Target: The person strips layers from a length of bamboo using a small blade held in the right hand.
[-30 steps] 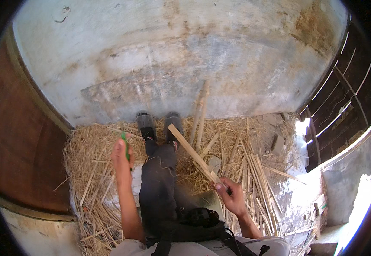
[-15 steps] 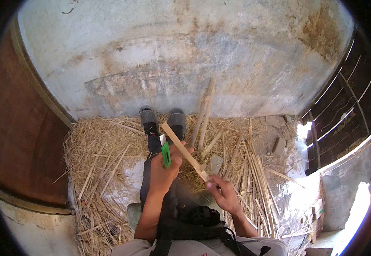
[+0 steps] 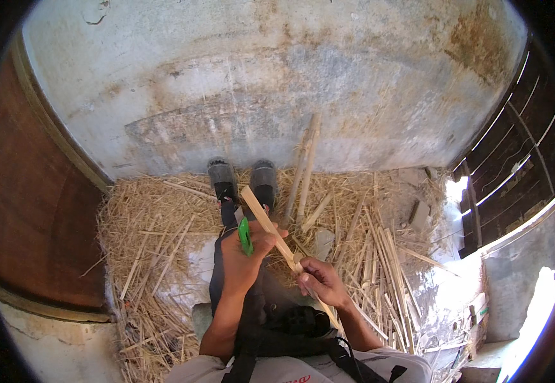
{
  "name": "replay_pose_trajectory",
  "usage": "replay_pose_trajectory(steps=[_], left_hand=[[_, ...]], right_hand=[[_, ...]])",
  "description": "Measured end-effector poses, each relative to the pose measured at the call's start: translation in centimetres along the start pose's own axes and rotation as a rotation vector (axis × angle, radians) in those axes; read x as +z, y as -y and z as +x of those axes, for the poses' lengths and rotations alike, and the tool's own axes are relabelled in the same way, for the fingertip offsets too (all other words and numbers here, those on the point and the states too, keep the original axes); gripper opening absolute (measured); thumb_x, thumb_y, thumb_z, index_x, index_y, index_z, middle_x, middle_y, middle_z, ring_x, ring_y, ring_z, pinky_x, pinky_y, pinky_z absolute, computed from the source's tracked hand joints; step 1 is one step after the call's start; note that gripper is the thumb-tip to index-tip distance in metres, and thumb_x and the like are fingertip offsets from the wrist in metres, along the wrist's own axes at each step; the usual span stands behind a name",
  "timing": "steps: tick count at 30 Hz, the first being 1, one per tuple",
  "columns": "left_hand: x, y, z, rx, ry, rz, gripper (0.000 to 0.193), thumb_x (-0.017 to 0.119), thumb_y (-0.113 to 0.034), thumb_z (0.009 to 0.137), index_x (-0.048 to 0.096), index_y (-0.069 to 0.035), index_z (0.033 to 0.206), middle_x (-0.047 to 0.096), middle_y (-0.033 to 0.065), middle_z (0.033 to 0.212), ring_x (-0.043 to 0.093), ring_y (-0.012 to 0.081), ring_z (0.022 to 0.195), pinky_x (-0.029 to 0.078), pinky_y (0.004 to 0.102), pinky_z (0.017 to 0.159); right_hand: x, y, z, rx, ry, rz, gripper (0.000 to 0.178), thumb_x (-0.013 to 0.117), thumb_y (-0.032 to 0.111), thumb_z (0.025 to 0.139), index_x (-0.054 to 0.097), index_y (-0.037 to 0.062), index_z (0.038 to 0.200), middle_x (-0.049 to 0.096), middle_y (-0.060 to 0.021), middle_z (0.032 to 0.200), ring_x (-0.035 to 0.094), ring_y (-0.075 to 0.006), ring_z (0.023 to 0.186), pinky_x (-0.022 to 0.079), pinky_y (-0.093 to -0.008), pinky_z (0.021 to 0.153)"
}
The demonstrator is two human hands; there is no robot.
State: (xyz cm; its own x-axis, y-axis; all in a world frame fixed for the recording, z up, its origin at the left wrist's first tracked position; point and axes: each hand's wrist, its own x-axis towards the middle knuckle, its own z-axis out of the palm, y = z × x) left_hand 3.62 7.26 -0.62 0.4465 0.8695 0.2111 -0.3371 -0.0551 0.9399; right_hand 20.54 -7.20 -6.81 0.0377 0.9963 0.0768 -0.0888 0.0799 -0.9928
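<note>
The wooden strip (image 3: 270,228) is gripped by the right hand (image 3: 321,283); the left hand (image 3: 244,258) clasps a green knife (image 3: 245,236) against it.

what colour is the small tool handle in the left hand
Bright green: the small plastic-looking tool handle in the left hand, clearest in the head view.

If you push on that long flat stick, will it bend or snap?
The flat stick looks thin and pale, like split cane, so it would probably flex a little before snapping. The right hand holds it up by one end and it stays straight, so it seems fairly stiff and light. Being flat, it likely wouldn't roll on the straw.
</note>
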Motion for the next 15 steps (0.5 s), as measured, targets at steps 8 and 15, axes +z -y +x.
replay_pose_trajectory(steps=[8,15], left_hand=[[-1.5,0.0,-0.2,-0.084,0.118,-0.172,0.037,0.066,-0.030,0.109,0.068,0.004,0.126,0.080,0.0207,0.109,0.036,-0.0017,0.050,0.027,0.0188,0.044],[-0.7,-0.8,0.2,-0.046,0.070,-0.113,0.035,0.067,-0.030,0.109,0.067,-0.001,0.129,0.079,0.0207,0.112,0.038,0.0015,0.047,0.030,0.0219,0.043]], right_hand=[[1.1,1.4,0.3,0.111,0.107,0.427,0.047,0.059,0.040,0.111,0.055,-0.0034,0.129,0.056,-0.0036,0.080,0.051,-0.0103,0.057,0.041,-0.0265,0.051],[0.0,0.1,-0.2,0.170,-0.033,0.266,0.050,0.055,0.037,0.114,0.061,-0.0068,0.138,0.055,-0.0022,0.077,0.046,-0.0067,0.055,0.036,-0.0239,0.050]])
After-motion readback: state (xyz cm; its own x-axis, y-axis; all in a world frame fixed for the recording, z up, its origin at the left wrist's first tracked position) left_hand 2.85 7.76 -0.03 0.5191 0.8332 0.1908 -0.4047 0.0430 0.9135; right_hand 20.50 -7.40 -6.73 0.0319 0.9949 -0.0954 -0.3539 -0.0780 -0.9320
